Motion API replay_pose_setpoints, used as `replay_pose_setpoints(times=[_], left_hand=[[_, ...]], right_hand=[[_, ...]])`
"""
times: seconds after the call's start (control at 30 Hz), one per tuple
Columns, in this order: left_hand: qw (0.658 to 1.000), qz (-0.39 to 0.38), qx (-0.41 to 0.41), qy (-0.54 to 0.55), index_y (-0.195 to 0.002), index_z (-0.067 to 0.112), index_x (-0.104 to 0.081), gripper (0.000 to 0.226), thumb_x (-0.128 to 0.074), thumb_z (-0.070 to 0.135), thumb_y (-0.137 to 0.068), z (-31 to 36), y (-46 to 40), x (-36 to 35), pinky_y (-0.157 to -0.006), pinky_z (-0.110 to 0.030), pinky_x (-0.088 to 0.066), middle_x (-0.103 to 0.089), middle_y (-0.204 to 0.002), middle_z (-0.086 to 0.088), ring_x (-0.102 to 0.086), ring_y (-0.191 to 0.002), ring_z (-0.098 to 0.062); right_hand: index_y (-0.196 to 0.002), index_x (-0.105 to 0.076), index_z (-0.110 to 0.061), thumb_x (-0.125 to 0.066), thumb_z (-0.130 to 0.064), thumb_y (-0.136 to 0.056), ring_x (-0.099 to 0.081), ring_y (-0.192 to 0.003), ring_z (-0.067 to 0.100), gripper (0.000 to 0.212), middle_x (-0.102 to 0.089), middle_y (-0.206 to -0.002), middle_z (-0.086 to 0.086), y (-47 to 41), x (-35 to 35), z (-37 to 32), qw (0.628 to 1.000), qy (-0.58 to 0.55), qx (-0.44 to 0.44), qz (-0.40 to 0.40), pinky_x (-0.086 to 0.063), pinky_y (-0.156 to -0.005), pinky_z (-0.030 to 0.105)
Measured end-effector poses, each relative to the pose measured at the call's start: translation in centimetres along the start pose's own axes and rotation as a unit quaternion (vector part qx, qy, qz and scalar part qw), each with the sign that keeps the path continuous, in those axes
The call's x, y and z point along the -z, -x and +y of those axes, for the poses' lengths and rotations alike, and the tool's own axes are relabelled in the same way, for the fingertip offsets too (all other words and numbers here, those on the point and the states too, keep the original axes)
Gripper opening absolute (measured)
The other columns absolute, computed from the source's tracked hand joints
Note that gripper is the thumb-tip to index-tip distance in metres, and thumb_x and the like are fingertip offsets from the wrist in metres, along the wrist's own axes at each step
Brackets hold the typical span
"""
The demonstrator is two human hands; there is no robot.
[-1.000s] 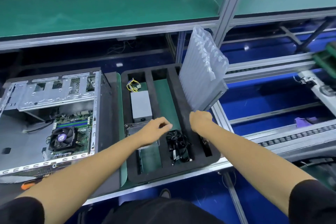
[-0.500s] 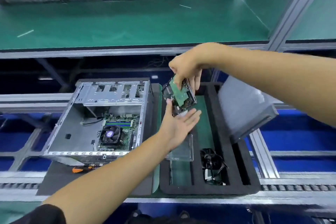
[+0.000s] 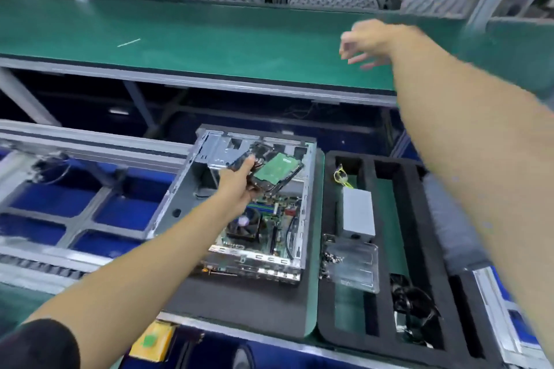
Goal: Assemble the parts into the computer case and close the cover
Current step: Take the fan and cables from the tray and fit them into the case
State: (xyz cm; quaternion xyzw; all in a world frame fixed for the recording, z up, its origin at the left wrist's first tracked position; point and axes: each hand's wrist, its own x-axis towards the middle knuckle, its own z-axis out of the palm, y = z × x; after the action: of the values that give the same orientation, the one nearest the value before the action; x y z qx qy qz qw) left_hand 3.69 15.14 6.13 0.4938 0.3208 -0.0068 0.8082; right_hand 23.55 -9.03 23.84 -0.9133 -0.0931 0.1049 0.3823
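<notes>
The open grey metal computer case (image 3: 239,204) lies flat on the dark mat, right under the left hand (image 3: 239,181). That hand grips the flat hard drive with the green board (image 3: 274,172), held tilted above the case's far end, its long side slanting toward the far right. The right hand (image 3: 370,43) is far off, up over the green shelf (image 3: 180,33), fingers loose and holding nothing. Half a second ago the right hand held the drive over the black foam tray (image 3: 419,189); now the left hand has it.

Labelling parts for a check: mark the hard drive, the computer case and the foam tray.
hard drive (image 3: 277,170): head view, on its green circuit board.
computer case (image 3: 180,198): head view, on its bare left wall.
foam tray (image 3: 416,219): head view, on a black divider.
</notes>
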Motion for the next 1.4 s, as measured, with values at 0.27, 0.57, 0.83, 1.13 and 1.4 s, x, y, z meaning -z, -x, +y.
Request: replay_pose_setpoints(times=[0.27, 0.57, 0.83, 1.13, 1.4], left_hand=[[0.975, -0.149, 0.031, -0.16, -0.124, 0.013, -0.055, 0.049, -0.083, 0.02, -0.084, -1.1, -3.9, 4.0, -0.08, -0.048, -0.061, -0.074, -0.115, -0.01, -0.074, -0.099, -0.025], [0.966, -0.18, 0.094, -0.159, -0.115, 0.015, -0.068, 0.031, -0.067, 0.039, -0.096, -4.4, -6.1, 4.3, -0.074, -0.035, -0.056, -0.077, -0.108, -0.007, -0.073, -0.095, -0.023], [0.921, -0.227, 0.062, -0.309, -0.156, 0.012, -0.031, 0.083, -0.066, 0.051, -0.092, -7.0, -7.4, 5.0, -0.113, -0.041, -0.038, -0.039, -0.158, -0.007, -0.044, -0.139, -0.027], [0.953, -0.203, 0.042, -0.222, -0.16, 0.015, -0.019, 0.084, -0.064, 0.045, -0.096, -7.0, -8.6, 3.4, -0.122, -0.046, -0.025, -0.031, -0.162, -0.006, -0.032, -0.148, -0.027], [0.94, -0.233, 0.074, -0.238, -0.113, 0.008, -0.047, 0.056, -0.071, 0.05, -0.085, -6.0, -9.1, 1.2, -0.079, -0.031, -0.049, -0.06, -0.113, -0.005, -0.058, -0.108, -0.02]], right_hand=[[-0.096, -0.072, -0.011, -0.058, -0.016, -0.094, -0.057, -0.102, 0.026, 0.015, -0.068, -0.101, 0.007, 3.6, -20.9, 7.6, 0.99, 0.122, -0.067, -0.002, -0.05, -0.087, 0.038], [-0.092, -0.064, -0.015, -0.043, -0.018, -0.101, -0.046, -0.106, 0.032, 0.023, -0.057, -0.106, 0.007, 3.4, -23.5, 9.4, 0.959, 0.268, -0.011, 0.097, -0.038, -0.083, 0.041], [-0.082, -0.059, -0.021, -0.042, -0.014, -0.099, -0.041, -0.095, 0.026, 0.025, -0.053, -0.099, 0.002, 2.5, -24.3, 10.5, 0.961, 0.251, 0.005, 0.115, -0.028, -0.077, 0.039], [-0.079, -0.062, -0.021, -0.042, -0.012, -0.097, -0.043, -0.095, 0.025, 0.028, -0.054, -0.097, -0.001, 2.1, -24.5, 11.2, 0.966, 0.227, 0.008, 0.121, -0.033, -0.079, 0.041], [-0.077, -0.059, -0.024, -0.044, -0.012, -0.099, -0.041, -0.096, 0.023, 0.029, -0.052, -0.094, -0.004, 2.3, -24.6, 11.5, 0.967, 0.221, 0.018, 0.128, -0.029, -0.079, 0.039]])
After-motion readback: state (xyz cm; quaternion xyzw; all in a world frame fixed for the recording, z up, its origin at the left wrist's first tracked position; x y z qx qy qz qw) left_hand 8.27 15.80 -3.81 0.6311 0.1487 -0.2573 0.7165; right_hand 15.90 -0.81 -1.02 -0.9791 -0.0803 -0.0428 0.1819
